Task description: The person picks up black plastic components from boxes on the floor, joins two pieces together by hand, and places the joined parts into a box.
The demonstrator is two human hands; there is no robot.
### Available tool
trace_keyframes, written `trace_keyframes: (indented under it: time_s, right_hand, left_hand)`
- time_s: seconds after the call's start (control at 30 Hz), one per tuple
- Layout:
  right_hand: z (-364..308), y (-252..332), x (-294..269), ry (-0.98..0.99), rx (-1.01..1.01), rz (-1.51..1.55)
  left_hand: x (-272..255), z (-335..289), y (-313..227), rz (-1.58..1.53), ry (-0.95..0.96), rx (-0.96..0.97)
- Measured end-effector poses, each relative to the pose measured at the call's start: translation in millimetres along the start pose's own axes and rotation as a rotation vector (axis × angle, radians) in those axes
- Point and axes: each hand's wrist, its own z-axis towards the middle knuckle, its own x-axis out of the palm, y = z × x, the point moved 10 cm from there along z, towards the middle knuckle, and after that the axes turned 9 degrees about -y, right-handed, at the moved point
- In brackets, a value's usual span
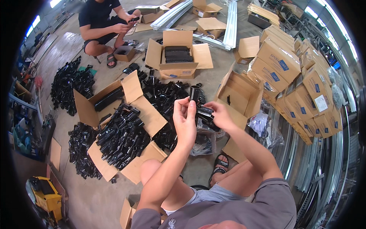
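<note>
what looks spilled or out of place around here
The black parts at left: they heap high in an open carton and lie in loose piles on the floor around it, which looks like spillage, though it may be deliberate.

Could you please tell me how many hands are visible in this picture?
4: the person's left hand, holding a black tube upright; their right hand, at a black part beside it; and, at upper left, a co-worker's right hand and other hand. Some fingers are hidden.

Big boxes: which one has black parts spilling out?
The left box: its black parts heap onto its flaps. The far box holds neat black stacks; the right box shows mostly bare cardboard.
</note>
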Motion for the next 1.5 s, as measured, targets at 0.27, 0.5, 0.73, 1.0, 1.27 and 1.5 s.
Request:
trace_keyframes:
  time_s: [0.27,0.5,0.73,1.0,1.27,1.5]
  right_hand:
    - [-59,141,-64,-0.233,-0.085,0.439]
    - [-72,109,-59,-0.275,-0.046,0.295]
    - [-72,93,-61,-0.266,0.068,0.589]
    - [-76,103,-79,-0.385,-0.119,0.226]
    - [-79,131,-81,-0.421,-0.349,-0.014]
    - [-84,144,-78,-0.460,-0.451,-0.148]
  left_hand:
    - [27,-27,8,0.205,0.084,0.110]
    - [32,-37,11,0.286,0.051,0.227]
    - [43,-45,19,0.317,0.059,0.280]
    - [50,-50,19,0.442,0.128,0.399]
    - [47,-50,16,0.424,0.131,0.402]
    - [47,-51,13,0.475,0.159,0.456]
